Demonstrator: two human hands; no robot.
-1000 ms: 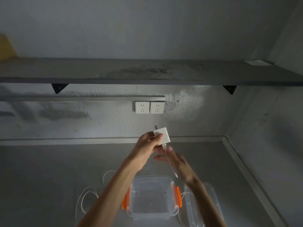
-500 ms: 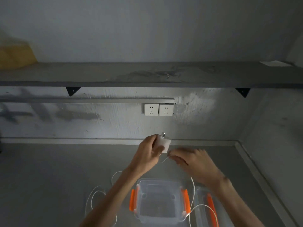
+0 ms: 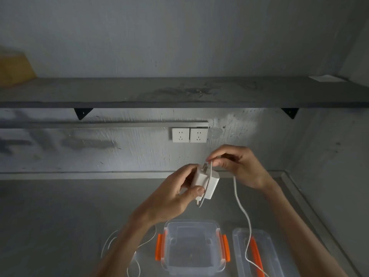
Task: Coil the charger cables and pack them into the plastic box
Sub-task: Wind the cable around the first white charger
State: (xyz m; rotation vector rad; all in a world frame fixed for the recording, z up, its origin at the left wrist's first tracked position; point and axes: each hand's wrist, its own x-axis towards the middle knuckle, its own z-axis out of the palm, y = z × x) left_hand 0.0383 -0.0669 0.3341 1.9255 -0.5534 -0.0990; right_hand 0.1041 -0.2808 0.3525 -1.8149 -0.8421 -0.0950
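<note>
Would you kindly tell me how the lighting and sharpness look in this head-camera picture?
Head view: dim and grey, with a paler patch on the wall beside the sockets; the left hand, right hand, white charger and cable look sharp, without motion blur; the plastic box shows only faint sheen.

Two white wall sockets (image 3: pixel 189 134) side by side, just above and left of the right hand (image 3: pixel 239 168). Grey trunking strip (image 3: pixel 99 124) running left from over them. Higher up, long dark shelf (image 3: pixel 179 92) across the full width on two black triangular supports: left bracket (image 3: pixel 82 113) well up-left of the left hand (image 3: pixel 169 196), right bracket (image 3: pixel 290 112) up-right of the right hand. Yellowish block (image 3: pixel 14 68) on the shelf's far left, cut by the frame; white slip (image 3: pixel 326 78) at its far right. Dark smudges (image 3: pixel 87 143) on the scuffed wall, left of both hands. Grey worktop (image 3: pixel 60 216) underneath, with a raised lip along back and right side.
</note>
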